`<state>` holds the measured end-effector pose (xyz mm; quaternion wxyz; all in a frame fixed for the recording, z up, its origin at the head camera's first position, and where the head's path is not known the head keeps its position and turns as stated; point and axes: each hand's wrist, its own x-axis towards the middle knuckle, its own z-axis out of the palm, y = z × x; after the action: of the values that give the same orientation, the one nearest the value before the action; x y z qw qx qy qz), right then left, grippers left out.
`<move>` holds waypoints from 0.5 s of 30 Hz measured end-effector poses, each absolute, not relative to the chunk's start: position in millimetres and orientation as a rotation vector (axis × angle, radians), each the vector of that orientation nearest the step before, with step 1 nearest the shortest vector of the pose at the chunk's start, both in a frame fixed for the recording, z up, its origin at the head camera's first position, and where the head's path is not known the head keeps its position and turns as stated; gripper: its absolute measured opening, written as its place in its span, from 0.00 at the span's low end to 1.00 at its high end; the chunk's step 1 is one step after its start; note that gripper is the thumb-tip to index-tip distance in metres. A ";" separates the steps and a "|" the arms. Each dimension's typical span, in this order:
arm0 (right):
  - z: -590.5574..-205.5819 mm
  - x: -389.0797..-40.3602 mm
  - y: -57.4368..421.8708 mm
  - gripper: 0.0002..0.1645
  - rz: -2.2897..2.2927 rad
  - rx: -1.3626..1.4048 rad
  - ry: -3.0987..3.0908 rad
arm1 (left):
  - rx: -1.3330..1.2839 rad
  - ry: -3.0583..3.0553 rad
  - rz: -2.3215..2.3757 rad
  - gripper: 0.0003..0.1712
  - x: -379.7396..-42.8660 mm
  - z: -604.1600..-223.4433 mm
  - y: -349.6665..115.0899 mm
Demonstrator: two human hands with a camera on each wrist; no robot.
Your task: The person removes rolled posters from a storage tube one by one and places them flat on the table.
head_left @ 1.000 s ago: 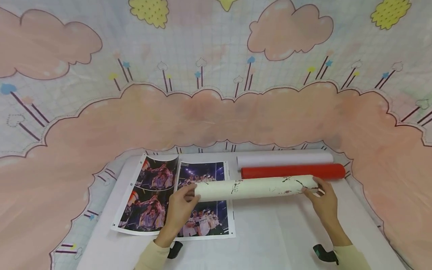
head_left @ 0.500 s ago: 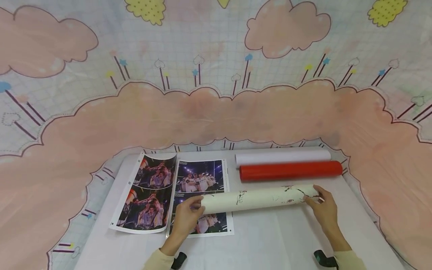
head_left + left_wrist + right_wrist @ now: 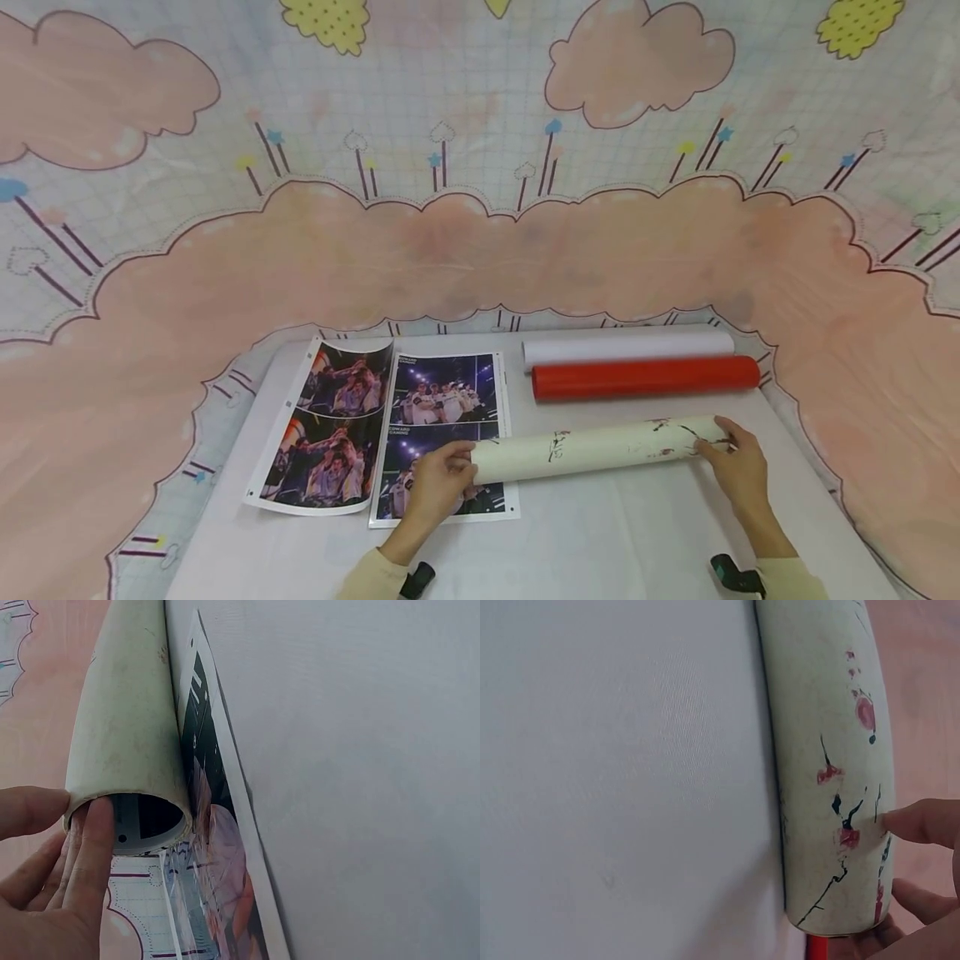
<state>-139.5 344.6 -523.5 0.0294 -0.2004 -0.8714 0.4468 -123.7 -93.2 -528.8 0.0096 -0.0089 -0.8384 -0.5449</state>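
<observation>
A cream cardboard tube, printed with dark branches, red blossoms and some characters, lies crosswise between my hands above the white table. My left hand pinches its left end at the rim. In the left wrist view that end of the tube is hollow, with fingertips at the opening. My right hand grips the other end, thumb on the near side. The tube's left part covers a bit of the right photo poster. Whether the tube touches the table is hard to tell.
Behind the held tube lie a red tube and a white tube, side by side. A second photo poster with a curled edge lies on the left. A patterned cloth hangs around the table's back and sides.
Both hands have brought the cream tube closer to me and to the right, uncovering more of the right poster. The red and white tubes stay put.
</observation>
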 end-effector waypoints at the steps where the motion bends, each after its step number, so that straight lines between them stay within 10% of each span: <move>1: -523.0 -139.4 344.8 0.39 1.372 -0.613 -2.693 | -0.028 -2.620 -1.703 0.17 -124.4 -529.5 -93.1; 15: -509.9 -154.3 274.5 0.43 0.576 0.464 -2.631 | -0.002 -2.622 -1.775 0.18 -129.2 -534.6 -94.7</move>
<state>-154.3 274.5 -509.9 0.2028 0.1662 -0.9426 0.2065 -129.2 -94.7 -534.6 -0.0124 -0.0005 -0.8280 -0.5605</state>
